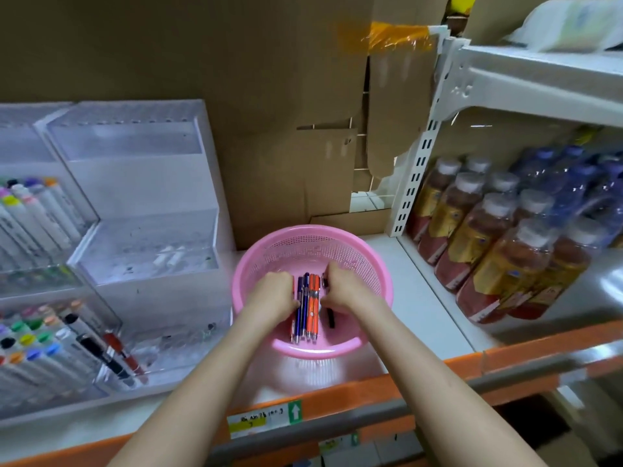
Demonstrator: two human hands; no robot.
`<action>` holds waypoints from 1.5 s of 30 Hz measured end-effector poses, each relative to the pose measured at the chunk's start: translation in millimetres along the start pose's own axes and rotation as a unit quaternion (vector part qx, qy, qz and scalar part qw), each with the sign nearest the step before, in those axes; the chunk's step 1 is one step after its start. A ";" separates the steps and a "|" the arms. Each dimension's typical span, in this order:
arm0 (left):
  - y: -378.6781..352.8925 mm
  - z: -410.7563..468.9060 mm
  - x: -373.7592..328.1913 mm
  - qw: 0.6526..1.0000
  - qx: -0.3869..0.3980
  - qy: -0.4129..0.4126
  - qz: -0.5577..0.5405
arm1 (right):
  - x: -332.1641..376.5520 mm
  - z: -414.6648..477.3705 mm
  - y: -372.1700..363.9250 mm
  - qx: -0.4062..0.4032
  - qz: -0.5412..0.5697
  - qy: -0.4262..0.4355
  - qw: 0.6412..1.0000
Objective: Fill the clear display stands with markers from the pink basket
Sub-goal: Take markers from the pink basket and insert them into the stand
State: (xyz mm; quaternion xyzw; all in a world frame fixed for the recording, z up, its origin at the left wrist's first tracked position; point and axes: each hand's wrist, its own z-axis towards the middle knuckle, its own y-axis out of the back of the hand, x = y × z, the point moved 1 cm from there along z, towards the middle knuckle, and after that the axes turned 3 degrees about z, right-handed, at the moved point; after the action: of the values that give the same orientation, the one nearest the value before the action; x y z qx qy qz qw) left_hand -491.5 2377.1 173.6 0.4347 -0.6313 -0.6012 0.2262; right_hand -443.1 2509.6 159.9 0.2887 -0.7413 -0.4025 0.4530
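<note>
A round pink basket [371,264] sits on the white shelf in the middle of the view. Inside it lies a bundle of several blue and orange markers [307,308], side by side. My left hand [274,293] curls against the bundle's left side and my right hand [342,286] curls against its right side, both gripping it. A black marker [331,318] lies loose beside the bundle. To the left stand tiered clear display stands [141,210]; the nearer one is mostly bare, holding a few markers [118,352] in its lowest tier.
A further clear stand [30,210] at far left is packed with colour-capped markers. Cardboard [236,96] lines the back. A white upright [418,170] divides off the right bay, full of bottles [499,251]. An orange shelf edge [337,402] runs along the front.
</note>
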 end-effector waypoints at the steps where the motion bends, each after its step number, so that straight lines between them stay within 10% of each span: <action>1: 0.2 0.2 -0.1 1.000 0.003 -0.001 0.000 | -0.1 -1.4 0.1 -0.001 -0.005 0.001 1.000; 33: 8.6 1.9 3.8 0.958 0.007 0.056 -0.281 | 6.7 -14.6 8.3 0.007 0.314 0.124 0.941; 45: 23.3 -6.4 13.7 0.984 -0.130 0.078 -0.089 | 43.2 13.7 -17.2 0.023 -0.046 0.063 0.997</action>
State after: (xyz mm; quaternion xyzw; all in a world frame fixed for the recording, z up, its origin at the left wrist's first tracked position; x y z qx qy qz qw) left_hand -499.9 2359.9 193.7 0.5013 -0.4869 -0.6604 0.2748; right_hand -472.7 2471.1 160.5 0.3574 -0.7061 -0.3872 0.4730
